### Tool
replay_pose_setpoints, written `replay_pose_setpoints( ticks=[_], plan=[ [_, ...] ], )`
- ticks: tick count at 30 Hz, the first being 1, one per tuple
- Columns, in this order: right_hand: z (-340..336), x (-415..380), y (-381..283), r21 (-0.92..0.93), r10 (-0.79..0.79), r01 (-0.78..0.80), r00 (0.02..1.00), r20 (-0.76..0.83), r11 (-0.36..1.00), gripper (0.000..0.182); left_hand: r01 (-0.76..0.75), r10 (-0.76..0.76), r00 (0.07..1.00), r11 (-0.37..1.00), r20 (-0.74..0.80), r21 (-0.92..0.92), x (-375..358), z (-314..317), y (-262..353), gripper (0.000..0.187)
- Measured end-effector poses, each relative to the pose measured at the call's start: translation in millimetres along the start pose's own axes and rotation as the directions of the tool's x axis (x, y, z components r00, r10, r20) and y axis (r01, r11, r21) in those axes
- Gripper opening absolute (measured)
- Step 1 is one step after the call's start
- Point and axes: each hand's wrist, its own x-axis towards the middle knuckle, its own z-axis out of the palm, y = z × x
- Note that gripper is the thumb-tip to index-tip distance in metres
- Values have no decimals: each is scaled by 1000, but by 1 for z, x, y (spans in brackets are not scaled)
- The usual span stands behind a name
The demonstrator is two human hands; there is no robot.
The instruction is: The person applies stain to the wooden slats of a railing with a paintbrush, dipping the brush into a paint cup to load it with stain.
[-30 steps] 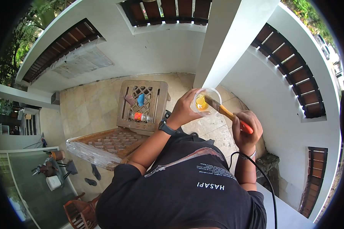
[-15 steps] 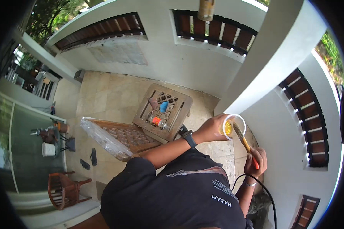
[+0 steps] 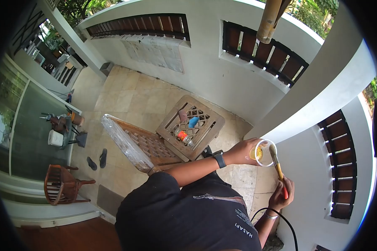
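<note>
My left hand (image 3: 244, 153), with a dark watch on the wrist, is closed around a clear plastic cup (image 3: 264, 162). Some yellow liquid (image 3: 258, 153) shows in the cup. A paintbrush (image 3: 279, 170) with a yellow and red handle is in the closed fingers of my right hand (image 3: 284, 194). Its bristles rest at the right side of the cup's rim. To the left stands a small wooden table (image 3: 168, 130) with a lattice top. On it lie a blue cloth or pad (image 3: 193, 122), a reddish piece (image 3: 182, 116) and a clear bottle with a red label (image 3: 182, 136).
A lattice wooden panel (image 3: 148, 144) with plastic wrapping (image 3: 123, 140) leans by the table. A white pillar (image 3: 318, 88) rises at the right. A wooden chair (image 3: 60, 184), sandals (image 3: 103, 158) and a dustpan (image 3: 80, 139) are at the left. A black cable (image 3: 290, 226) curves near my right wrist.
The camera view has turned, so the scene sits further right and lower. The brush's bristles have shifted from inside the cup's opening to its right rim.
</note>
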Motion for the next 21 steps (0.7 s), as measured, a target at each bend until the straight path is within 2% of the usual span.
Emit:
replay_pose_setpoints(
  ticks=[1,2,3,5,6,7,9,10,11,12,14,15,17,19,21],
  plan=[
    [1,5,0,-95,1,4,998,62,996,16,-10,10,1000,1000,-14,-1,3,-1,-4,81],
    [3,3,4,-10,-5,5,1000,17,1000,16,-8,8,1000,1000,-17,-4,5,-1,-7,81],
    [6,7,7,-10,-9,9,1000,20,1000,16,-22,22,1000,999,-15,23,9,-4,-9,81],
    [13,14,10,60,59,-59,998,-4,996,17,-32,33,999,998,-12,46,17,-7,-13,80],
    [15,23,8,-19,41,-41,999,32,999,17,-38,39,999,999,-15,33,23,-8,-16,81],
    [21,23,12,-18,40,-39,999,35,999,17,-44,45,999,999,-19,21,28,-9,-19,81],
    [37,23,23,243,302,-257,938,-170,935,17,-33,33,999,999,-23,13,37,-16,-24,82],
    [44,30,24,218,377,-336,907,-189,916,19,-21,21,1000,1000,-22,5,42,-20,-26,83],
    [50,37,26,216,377,-337,908,-183,917,19,-18,18,999,1000,-27,2,45,-24,-27,83],
    [59,46,30,368,541,-460,826,-156,808,22,-11,11,999,1000,-42,-10,49,-30,-30,83],
    [78,61,41,587,800,-645,600,-8,489,34,3,-4,997,1000,-81,-12,55,-44,-40,83],
    [91,65,49,587,794,-647,608,13,487,34,18,-19,993,1000,-113,-16,55,-50,-48,81],
    [117,73,68,752,822,-635,516,242,178,40,31,-34,987,999,-159,-21,57,-64,-67,78],
    [148,85,85,783,787,-622,483,385,-2,38,106,-116,977,992,-180,-66,58,-83,-86,80],
    [180,99,99,775,685,-627,530,500,-80,36,118,-131,965,991,-227,-70,65,-106,-105,79]
  ],
)
